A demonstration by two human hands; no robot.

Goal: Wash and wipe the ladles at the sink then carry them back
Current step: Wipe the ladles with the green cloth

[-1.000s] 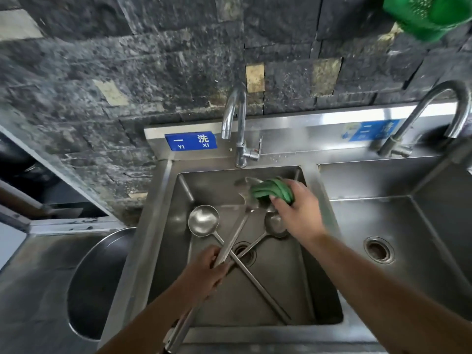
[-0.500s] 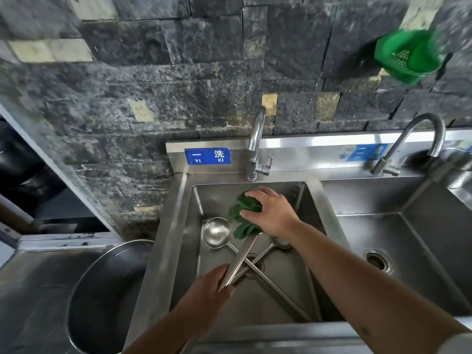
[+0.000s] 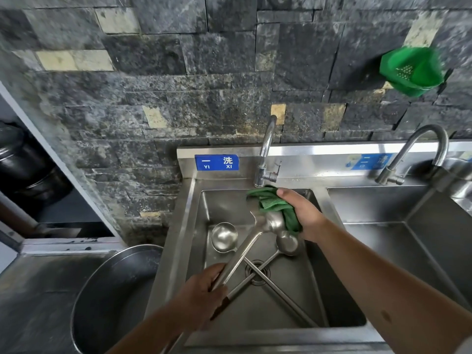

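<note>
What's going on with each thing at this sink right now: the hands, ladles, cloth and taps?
Left hand: grips held ladle by its handle.
Right hand: presses green cloth on that ladle's bowl.
Two ladles: lying crossed in the basin.
Left tap: no water visible.

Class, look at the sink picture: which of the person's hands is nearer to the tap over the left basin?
Right. The right hand, gripping the green cloth, is just below the tap; the left hand grips the ladle handle at the basin's near edge.

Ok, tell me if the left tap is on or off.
Off, as far as I can see: no stream falls from the tap into the sink, though the right hand with the cloth sits just below the spout.
</note>
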